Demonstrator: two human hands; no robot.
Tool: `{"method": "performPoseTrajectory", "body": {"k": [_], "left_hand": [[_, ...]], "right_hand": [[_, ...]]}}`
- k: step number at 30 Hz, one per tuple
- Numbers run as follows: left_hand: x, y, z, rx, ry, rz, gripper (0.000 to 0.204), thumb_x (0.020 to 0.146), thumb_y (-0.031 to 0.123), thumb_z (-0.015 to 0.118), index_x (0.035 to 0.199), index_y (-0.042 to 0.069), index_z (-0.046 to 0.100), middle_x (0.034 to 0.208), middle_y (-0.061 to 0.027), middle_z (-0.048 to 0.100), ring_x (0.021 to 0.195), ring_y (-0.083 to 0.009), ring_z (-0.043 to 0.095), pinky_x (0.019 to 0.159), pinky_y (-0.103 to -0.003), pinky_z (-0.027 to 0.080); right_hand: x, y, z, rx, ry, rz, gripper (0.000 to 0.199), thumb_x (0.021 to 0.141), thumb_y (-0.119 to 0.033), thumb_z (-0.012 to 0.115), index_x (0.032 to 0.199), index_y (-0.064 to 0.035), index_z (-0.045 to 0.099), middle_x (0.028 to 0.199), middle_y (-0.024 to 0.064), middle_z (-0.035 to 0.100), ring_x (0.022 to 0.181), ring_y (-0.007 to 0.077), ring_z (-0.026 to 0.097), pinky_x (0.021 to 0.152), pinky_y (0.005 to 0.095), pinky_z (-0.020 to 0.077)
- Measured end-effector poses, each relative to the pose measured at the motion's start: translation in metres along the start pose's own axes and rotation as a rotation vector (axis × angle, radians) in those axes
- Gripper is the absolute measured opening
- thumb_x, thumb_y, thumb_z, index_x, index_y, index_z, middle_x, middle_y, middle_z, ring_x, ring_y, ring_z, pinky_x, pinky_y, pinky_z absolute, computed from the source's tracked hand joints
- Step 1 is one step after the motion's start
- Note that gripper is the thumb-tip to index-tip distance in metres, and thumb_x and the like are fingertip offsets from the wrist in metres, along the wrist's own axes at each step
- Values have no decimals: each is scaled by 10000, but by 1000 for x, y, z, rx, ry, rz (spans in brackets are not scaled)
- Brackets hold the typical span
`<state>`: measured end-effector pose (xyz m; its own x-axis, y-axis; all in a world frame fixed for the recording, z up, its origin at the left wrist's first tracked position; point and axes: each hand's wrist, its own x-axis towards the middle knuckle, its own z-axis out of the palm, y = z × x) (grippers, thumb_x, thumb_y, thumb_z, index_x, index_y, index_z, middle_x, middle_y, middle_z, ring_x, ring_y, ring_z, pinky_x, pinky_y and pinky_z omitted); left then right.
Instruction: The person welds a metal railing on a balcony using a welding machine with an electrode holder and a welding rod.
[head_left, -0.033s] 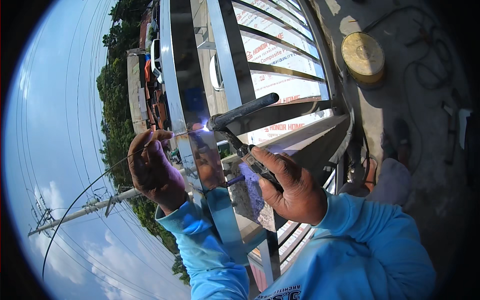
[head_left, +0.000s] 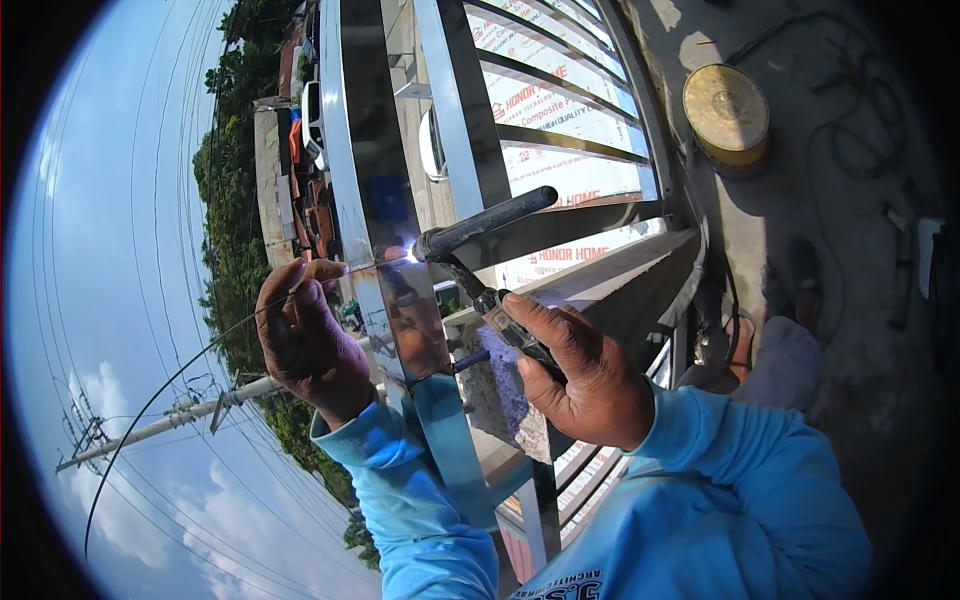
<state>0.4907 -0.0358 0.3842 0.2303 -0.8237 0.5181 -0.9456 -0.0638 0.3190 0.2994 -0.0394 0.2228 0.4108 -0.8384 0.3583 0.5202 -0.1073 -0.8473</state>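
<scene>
A black torch [head_left: 485, 223] is held just to the right of a shiny metal rail [head_left: 415, 330], its thick, round head tilted and its narrow neck slanting down to the handle. A bright bluish-white glow [head_left: 410, 255] is seen at the rail beside the torch's head; whether the tip touches the metal cannot be told. The handle is gripped by the right hand [head_left: 590, 385], with the thumb and forefinger clamped on it and the other fingers mostly hidden. A thin rod [head_left: 203, 352] is pinched by the left hand [head_left: 318, 355], its thumb and fingertips closed together on it; one end is pointed at the glow, while the long rest is curved away to the lower left. Both wrists are covered by light-blue sleeves [head_left: 745, 450]. Below the torch, a rough block [head_left: 510, 390] is tinted purple on one face. Beyond the rail, white sheets [head_left: 540, 172] with red print are crossed by dark bars. At the upper right, a round yellow bucket [head_left: 727, 105] is set on the floor. On the left, trees [head_left: 240, 180] and a utility pole [head_left: 135, 440] are seen against a blue sky [head_left: 110, 170].
</scene>
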Motion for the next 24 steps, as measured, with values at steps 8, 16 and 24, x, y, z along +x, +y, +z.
{"method": "performPoseTrajectory", "body": {"k": [8,16,24], "left_hand": [[1,-4,2,-35,-15,50,232,1042,138,567,1230,3,592,951,-130,718,879,-175,682,792,-286,492],[0,-4,2,-50,-12,51,237,1040,146,575,1227,2,591,943,-132,717,879,-175,680,818,-301,501],[0,-1,2,-40,-10,33,206,1035,76,559,1218,-15,593,946,-138,714,900,-194,687,864,-327,512]], "right_hand": [[3,-2,-2,-59,44,-23,655,878,44,631,1485,-3,389,1202,226,597,1042,398,631,880,406,547],[1,-1,-1,-18,5,2,652,878,44,631,1485,6,394,1153,218,624,1036,405,630,876,414,548],[-1,-3,1,-38,55,19,643,878,41,631,1478,-8,406,1215,222,600,1056,396,631,898,415,546]]}}
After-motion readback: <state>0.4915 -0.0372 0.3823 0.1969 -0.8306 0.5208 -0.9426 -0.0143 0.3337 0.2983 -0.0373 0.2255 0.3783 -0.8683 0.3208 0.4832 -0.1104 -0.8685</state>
